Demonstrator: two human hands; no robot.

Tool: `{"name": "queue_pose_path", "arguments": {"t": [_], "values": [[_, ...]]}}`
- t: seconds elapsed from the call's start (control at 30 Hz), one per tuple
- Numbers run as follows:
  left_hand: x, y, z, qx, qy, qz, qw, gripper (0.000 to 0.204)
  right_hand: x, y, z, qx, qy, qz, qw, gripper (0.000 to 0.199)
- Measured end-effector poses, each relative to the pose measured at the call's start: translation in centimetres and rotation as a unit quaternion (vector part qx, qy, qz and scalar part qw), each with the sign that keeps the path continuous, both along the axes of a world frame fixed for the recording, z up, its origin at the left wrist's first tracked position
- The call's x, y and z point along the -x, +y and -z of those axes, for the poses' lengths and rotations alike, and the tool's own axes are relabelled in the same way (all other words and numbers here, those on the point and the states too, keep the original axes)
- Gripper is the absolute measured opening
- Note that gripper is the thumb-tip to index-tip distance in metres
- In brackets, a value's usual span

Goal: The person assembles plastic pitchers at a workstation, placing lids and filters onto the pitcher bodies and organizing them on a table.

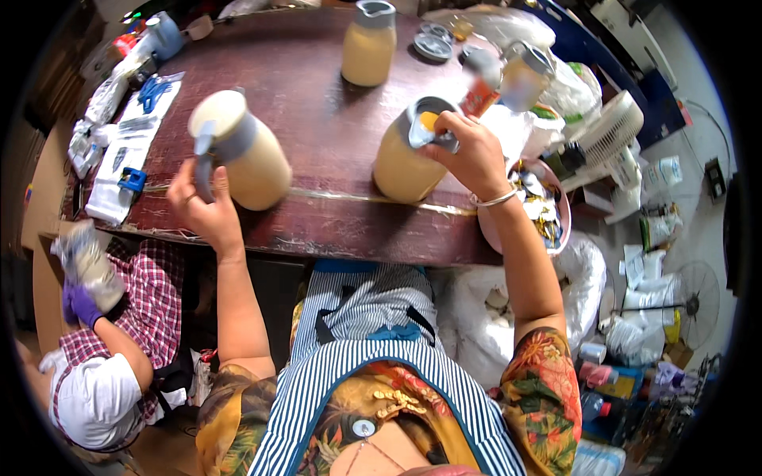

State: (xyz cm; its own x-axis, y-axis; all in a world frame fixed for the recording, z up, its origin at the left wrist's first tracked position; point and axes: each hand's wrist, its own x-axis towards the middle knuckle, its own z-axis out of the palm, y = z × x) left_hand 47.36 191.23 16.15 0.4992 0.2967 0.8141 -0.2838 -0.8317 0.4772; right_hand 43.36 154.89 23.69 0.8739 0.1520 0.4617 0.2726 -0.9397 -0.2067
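Note:
Two cream jugs with grey tops and handles stand on the dark red table, one before each hand. My left hand is closed round the handle of the left jug, whose cream lid is on; this jug leans a little. My right hand grips the handle of the right jug by its rim. That jug's grey-rimmed mouth is uncovered, and something orange-yellow shows inside; I cannot tell what it is. A third cream jug with a grey top stands farther back, out of reach of both hands.
Grey round lids lie at the back. A pink basin of small wrapped pieces stands at the right edge, near a white fan. White plastic sheets and a blue tape dispenser lie left. A co-worker's gloved hand holds a bag.

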Motion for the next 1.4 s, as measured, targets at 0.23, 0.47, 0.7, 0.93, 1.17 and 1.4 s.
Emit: {"name": "queue_pose_path", "arguments": {"t": [0.23, 0.47, 0.7, 0.93, 1.17, 1.4], "values": [[2.5, -9.5, -1.2, -0.018, 0.003, 0.377, 0.926, 0.064, 6.0, -3.6, -0.6, 0.079, 0.002, -0.135, 0.988, 0.038], [5.6, -12.2, -0.1, 0.074, 0.239, 0.485, 0.838, 0.031, 8.3, -15.4, 2.6, 0.189, 0.081, 0.281, 0.937, 0.022], [12.2, -13.0, 0.2, 0.270, 0.386, 0.517, 0.715, 0.018, 9.4, -20.1, 5.6, 0.145, -0.062, 0.161, 0.974, 0.006], [13.0, -12.8, -1.6, 0.369, 0.457, 0.628, 0.509, 0.033, 13.5, -22.6, 4.2, -0.263, -0.030, 0.256, 0.930, 0.019], [13.2, -14.6, -0.6, 0.391, 0.379, 0.573, 0.612, 0.031, 15.3, -22.7, 4.5, -0.368, -0.038, 0.277, 0.887, 0.019], [12.3, -13.7, -0.6, 0.386, 0.392, 0.593, 0.588, 0.027, 15.8, -22.4, 4.0, -0.234, -0.046, 0.343, 0.908, 0.020]]}}
